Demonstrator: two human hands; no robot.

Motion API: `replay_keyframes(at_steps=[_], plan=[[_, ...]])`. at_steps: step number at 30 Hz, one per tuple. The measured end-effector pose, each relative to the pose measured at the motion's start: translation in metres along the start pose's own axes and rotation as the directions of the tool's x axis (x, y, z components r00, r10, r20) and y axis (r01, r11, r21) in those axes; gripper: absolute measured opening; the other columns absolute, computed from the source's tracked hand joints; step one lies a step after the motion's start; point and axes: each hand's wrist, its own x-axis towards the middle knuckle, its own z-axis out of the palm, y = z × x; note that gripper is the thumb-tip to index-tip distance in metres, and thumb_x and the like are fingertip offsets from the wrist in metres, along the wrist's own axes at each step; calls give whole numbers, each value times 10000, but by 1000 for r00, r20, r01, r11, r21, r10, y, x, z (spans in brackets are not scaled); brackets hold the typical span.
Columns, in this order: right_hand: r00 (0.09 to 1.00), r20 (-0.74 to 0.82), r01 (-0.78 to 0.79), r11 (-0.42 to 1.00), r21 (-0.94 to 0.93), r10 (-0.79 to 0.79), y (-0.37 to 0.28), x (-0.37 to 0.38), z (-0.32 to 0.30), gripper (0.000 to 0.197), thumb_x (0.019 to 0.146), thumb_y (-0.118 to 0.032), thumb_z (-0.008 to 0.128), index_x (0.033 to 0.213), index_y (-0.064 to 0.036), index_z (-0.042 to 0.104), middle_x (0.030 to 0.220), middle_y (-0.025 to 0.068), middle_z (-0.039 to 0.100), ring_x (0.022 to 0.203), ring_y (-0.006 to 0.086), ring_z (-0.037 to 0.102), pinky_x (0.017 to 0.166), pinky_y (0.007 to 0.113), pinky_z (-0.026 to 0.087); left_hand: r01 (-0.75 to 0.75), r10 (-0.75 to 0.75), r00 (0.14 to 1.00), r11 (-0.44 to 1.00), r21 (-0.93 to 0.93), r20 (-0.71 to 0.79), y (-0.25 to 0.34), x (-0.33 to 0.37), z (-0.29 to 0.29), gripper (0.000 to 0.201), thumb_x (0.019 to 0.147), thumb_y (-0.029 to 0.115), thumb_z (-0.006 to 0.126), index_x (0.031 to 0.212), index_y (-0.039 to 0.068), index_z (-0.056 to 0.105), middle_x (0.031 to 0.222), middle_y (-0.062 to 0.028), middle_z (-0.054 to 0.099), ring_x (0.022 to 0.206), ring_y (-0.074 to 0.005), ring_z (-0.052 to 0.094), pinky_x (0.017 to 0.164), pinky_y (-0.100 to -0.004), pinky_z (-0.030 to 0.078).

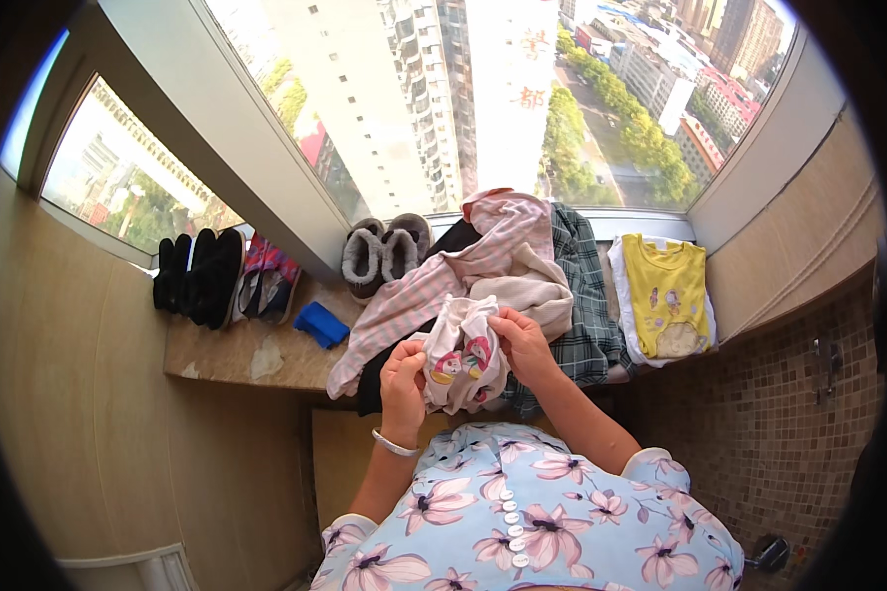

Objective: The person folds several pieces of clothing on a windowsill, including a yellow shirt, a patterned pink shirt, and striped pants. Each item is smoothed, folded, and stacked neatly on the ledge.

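Note:
Between my hands hangs a small pair of white child's underpants (460,362) with pink cartoon figures and a gathered edge. My left hand (402,378) pinches its left side, and my right hand (524,345) grips the upper right corner. Just beyond lies a heap of clothes on the sill: a pink-and-white checked garment (419,283), a cream garment (534,293) and a dark green plaid garment (583,305). Something black shows beneath the pink checks. To the right, a folded yellow top (666,286) with printed figures rests on white cloth.
The stone window sill (222,350) runs under a large window (601,118). Fur-lined slippers (379,254), black shoes (212,281), patterned shoes (266,279) and a folded blue cloth (321,324) stand or lie on its left part. A mosaic-tiled wall (779,414) is at the right.

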Motion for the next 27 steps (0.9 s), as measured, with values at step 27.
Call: replay_keyframes(at_steps=[27], plan=[[961,63,277,925,-260,-270,-135,-44,-3,128,1001,-90,691,1093,-4,717,970,-4,722,856,40,639,783,210,525,-486,518,838,852,194,-173,127,-11,13,79,1101,137,618,1107,59,631,960,14,663,863,-52,612,803,-212,502]])
